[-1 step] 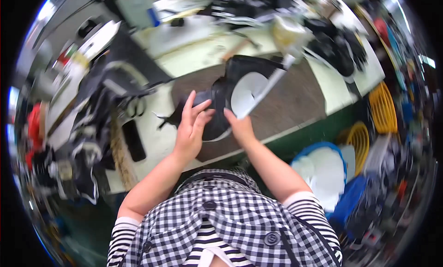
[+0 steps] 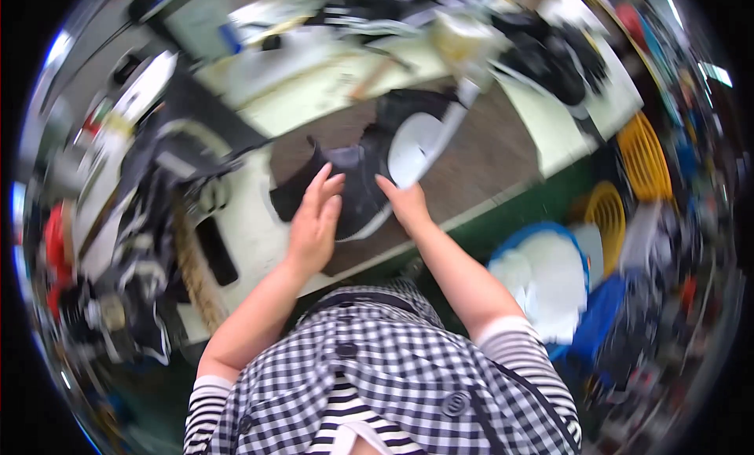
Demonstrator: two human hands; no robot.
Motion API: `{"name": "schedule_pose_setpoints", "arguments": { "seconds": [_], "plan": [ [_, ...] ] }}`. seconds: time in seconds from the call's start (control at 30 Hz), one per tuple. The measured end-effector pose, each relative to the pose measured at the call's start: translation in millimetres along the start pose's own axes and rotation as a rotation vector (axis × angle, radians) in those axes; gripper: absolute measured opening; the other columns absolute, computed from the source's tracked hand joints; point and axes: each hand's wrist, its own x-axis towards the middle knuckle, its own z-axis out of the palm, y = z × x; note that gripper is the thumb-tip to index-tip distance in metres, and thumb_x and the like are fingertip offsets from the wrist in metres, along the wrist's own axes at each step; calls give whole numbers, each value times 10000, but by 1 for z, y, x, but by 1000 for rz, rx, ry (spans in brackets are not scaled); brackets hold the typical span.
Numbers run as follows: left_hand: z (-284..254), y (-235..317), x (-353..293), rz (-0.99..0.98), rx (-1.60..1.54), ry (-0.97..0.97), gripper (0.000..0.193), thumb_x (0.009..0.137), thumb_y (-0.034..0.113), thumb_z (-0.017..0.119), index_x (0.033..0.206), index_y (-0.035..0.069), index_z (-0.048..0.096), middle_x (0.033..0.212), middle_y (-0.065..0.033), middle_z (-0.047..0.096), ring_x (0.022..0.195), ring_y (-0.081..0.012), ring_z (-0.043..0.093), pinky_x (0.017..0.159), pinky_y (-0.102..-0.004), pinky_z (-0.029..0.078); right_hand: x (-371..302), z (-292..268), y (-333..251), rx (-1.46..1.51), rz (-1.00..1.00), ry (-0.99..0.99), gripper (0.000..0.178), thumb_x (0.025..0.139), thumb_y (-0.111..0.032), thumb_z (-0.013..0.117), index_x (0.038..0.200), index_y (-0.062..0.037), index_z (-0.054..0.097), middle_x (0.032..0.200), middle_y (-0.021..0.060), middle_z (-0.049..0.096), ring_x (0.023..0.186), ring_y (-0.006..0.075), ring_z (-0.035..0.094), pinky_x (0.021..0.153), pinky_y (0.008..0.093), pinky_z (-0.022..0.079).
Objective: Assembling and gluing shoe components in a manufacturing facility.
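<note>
A black, leather-like piece [image 2: 355, 189] lies on the brown mat, its lower edge rimmed with a pale curved band. My left hand [image 2: 312, 233] rests at its left side, fingers stretched out and not wrapped round anything. At the piece's right edge, my right hand [image 2: 408, 208] pinches with the thumb on top; its other fingers are partly hidden. Just above that hand lies a white oval piece [image 2: 413, 144], with a long pale strip [image 2: 444, 133] slanting along its right side to the upper right. Motion blur hides how these parts join.
The brown mat [image 2: 495, 160] covers part of a pale table. A dark phone-like slab [image 2: 216, 251] and scissors [image 2: 213, 194] lie left, a hammer [image 2: 373, 78] beyond. Black material [image 2: 542, 58] is piled far right. A blue-rimmed basket [image 2: 542, 290] of white pieces stands at lower right.
The whole view has shifted a little. The black piece's left side now lies spread flatter beside my left hand, where it was bunched with thin ends sticking out.
</note>
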Motion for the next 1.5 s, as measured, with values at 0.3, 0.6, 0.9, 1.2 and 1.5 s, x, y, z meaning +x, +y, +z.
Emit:
{"name": "schedule_pose_setpoints", "arguments": {
  "seconds": [0.3,0.6,0.9,1.2,1.5],
  "plan": [
    [70,-88,-16,-24,1108,-385,683,889,287,542,1479,151,225,1559,-93,104,1430,-324,76,1120,-517,66,-162,-139,137,211,171,431,332,937,-96,518,1263,-41,488,945,91,604,824,138,619,752,263,533],
    [88,-102,-28,-35,1283,-367,680,941,344,429,1492,91,120,1560,-146,20,1435,-337,3,1110,-533,5,-281,-271,257,-412,694,771,203,902,-142,515,1033,-32,624,830,114,664,754,204,640,691,307,496],
    [93,-99,-27,-27,1309,-352,663,936,275,422,1493,94,111,1562,-131,22,1438,-325,21,1109,-544,34,-282,-288,280,-574,959,470,212,873,-199,552,1017,-84,656,962,142,665,919,316,624,792,396,492],
    [94,-97,-27,-17,1294,-350,679,927,312,441,1487,87,129,1558,-140,37,1437,-324,20,1117,-524,19,-340,-265,225,-620,414,74,310,789,-226,685,1062,-84,652,1122,104,635,1020,294,598,859,376,493],
    [94,-101,-26,-29,1306,-379,678,940,305,426,1490,91,93,1560,-134,7,1439,-319,2,1118,-524,8,-354,-246,222,-623,371,164,388,743,-201,738,1094,-71,633,1172,111,607,1045,297,588,884,360,491]
  ]
}}
